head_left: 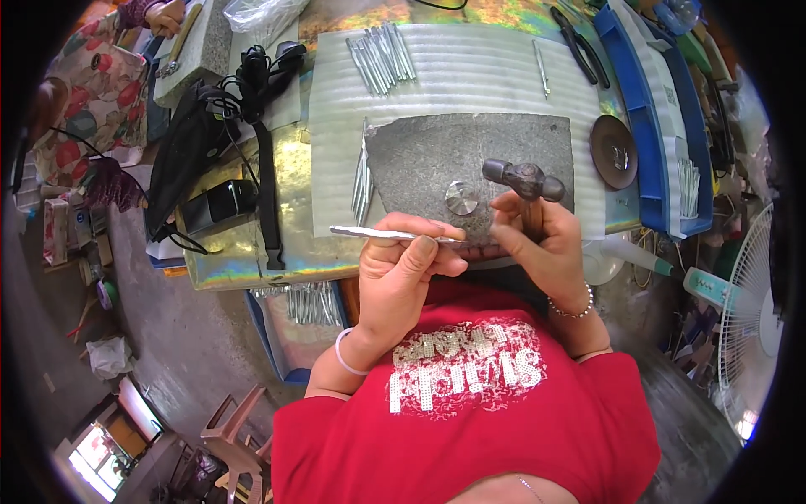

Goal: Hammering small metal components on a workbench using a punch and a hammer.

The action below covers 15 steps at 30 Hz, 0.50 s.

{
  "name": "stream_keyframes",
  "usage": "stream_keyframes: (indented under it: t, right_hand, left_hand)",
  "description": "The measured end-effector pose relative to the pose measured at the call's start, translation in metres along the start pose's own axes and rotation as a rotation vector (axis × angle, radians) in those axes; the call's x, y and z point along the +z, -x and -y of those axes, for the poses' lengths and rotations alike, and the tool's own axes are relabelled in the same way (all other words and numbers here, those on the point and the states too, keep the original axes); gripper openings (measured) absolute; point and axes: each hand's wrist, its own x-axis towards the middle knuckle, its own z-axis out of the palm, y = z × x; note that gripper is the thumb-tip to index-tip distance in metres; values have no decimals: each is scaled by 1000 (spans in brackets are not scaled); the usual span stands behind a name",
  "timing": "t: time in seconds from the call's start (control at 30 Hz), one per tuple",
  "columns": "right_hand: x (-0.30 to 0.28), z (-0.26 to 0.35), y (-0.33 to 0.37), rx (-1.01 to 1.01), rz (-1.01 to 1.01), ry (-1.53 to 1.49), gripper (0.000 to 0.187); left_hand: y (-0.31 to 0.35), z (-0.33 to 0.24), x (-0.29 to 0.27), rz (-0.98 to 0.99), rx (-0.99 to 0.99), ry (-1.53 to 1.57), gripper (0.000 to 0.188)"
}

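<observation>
My left hand (399, 265) pinches a slim silver metal rod (361, 232) between thumb and fingers, held level above the table's near edge. My right hand (541, 244) is closed round the handle of a ball-peen hammer (527, 179). The hammer's dark head hangs over the right part of a grey stone slab (411, 151). On the slab, between hammer and rod, sits a small round shiny metal block (462, 198). Several silver rods (363, 181) lie along the slab's left edge. A larger pile of rods (382, 57) rests farther back on the foam sheet (470, 76).
At the back right lie black-handled pliers (581, 46) and a single rod (541, 69). A brown round dish (614, 151) sits beside a long blue tray (651, 134). A black bag (197, 151) occupies the left. Another person's hand (165, 17) is at the far left.
</observation>
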Motion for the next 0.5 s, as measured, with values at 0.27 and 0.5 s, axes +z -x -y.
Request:
stream_keyframes:
  t: [0.27, 0.5]
  right_hand:
    - [1, 10, -21, -108, 54, 611, 38]
    - [6, 3, -28, -200, 91, 605, 39]
  left_hand:
    - [-5, -7, -7, -76, 116, -180, 10]
    - [-21, -4, -9, -38, 125, -533, 9]
